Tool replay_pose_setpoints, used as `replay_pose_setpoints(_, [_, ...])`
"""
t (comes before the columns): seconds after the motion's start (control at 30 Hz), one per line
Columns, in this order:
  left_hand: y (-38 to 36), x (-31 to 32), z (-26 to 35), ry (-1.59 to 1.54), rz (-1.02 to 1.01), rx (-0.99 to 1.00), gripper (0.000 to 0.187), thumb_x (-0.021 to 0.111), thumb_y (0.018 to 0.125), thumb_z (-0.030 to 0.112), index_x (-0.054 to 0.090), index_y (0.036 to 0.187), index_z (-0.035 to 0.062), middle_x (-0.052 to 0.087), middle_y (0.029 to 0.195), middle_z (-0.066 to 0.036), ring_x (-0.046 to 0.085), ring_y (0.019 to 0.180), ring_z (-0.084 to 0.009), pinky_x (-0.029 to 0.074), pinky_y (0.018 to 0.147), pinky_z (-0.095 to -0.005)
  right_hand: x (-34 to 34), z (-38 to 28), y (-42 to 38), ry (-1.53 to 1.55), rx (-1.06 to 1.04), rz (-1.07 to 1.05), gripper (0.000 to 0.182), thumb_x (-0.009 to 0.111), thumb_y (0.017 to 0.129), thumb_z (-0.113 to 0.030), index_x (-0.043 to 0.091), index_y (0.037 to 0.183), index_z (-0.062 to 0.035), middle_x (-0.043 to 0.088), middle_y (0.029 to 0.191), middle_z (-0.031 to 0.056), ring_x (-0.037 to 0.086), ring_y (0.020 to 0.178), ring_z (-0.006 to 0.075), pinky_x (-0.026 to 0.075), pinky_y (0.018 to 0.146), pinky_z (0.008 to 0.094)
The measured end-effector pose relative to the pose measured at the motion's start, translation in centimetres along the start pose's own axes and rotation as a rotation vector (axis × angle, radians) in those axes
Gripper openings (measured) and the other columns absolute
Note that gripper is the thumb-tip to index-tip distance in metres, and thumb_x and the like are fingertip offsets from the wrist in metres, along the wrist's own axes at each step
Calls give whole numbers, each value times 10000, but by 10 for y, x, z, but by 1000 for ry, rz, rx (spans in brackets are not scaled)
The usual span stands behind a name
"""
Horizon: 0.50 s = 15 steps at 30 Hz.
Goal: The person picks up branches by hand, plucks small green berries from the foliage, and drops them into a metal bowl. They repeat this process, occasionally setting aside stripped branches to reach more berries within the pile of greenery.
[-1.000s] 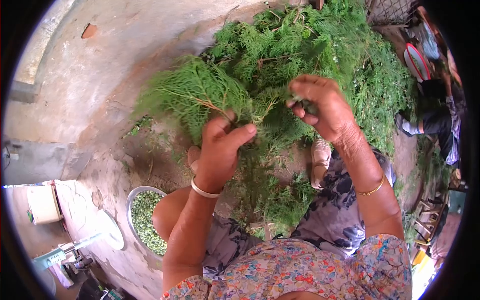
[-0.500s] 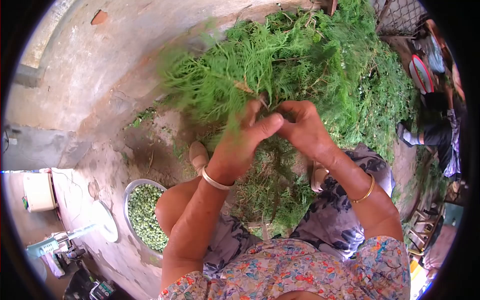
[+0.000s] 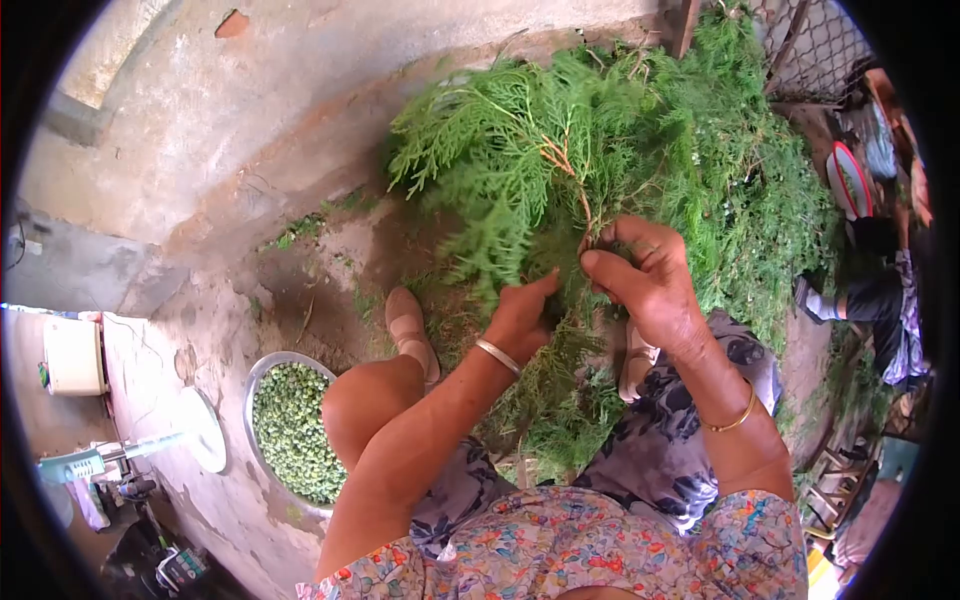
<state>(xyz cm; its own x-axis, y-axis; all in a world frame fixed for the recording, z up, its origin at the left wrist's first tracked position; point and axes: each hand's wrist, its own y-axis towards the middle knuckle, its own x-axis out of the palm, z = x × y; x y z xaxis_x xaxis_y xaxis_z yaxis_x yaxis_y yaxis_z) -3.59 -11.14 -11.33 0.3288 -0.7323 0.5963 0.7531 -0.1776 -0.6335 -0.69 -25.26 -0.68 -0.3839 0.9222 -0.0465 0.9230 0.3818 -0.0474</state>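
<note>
My right hand (image 3: 655,290) pinches the brown woody stem of a leafy evergreen branch (image 3: 520,130). Its flat, feathery green sprays fan up and to the left, partly blurred. Below the branch and left of the stem is my left hand (image 3: 520,315), with its fingers curled in. Whatever lies inside that hand is hidden. Behind the branch, a large heap of cut evergreen branches (image 3: 730,200) spreads along the wall. More green sprigs (image 3: 570,430) lie on the ground between my feet.
A metal basin (image 3: 252,440) filled with small green berry-like pieces (image 3: 300,430) stands beside my knee on the left. Farther left are a white fan (image 3: 205,430) and a pale box (image 3: 75,357). Another person's leg (image 3: 860,300) shows at right, near a wire-mesh panel (image 3: 815,50).
The hands, close together before, have drawn apart. My left hand has moved down, away from the stem. The branch has swung to the right, still in my right hand.
</note>
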Motion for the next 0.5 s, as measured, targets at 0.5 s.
replay_pose_setpoints(0.5, [-17,12,63,169,-48,708,197,568,868,41,579,1062,9,642,962,-51,625,807,-161,537,657,-348,-29,-1,13,-307,513,-54,224,610,826,-159,604,724,41,560,581,57,477,438,91,323,357,260])
